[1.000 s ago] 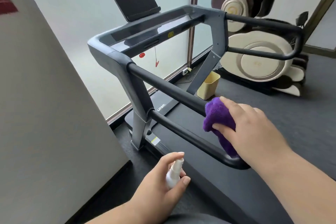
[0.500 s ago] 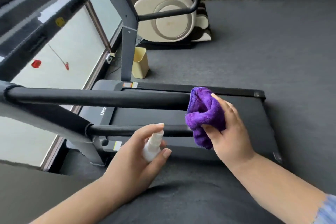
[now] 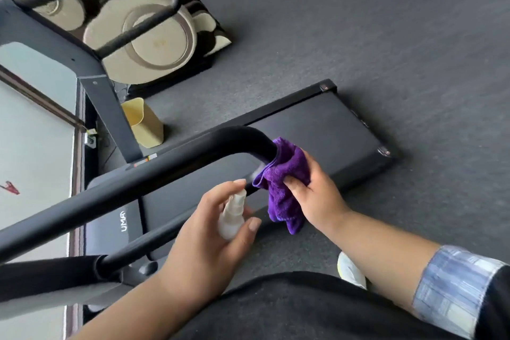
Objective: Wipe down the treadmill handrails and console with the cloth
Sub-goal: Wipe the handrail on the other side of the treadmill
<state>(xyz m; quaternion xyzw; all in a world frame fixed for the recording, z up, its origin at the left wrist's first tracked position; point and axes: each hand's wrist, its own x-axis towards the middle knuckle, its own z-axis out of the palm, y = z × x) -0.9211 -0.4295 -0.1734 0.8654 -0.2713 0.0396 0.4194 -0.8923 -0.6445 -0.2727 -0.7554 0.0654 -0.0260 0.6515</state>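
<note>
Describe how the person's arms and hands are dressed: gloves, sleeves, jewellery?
Both hands are bare, the left hand and the right hand: no gloves, and no rings or watch show. The right forearm is uncovered up to a turned-back cuff of pale blue plaid lining on a dark sleeve. The left forearm shows no sleeve in view.

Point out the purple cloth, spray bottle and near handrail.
purple cloth [image 3: 287, 171]: head view, bunched middle at the rail's bend.
spray bottle [image 3: 231, 215]: head view, white body in the left hand.
near handrail [image 3: 154, 176]: head view, upper black bar, mid-length.
</note>
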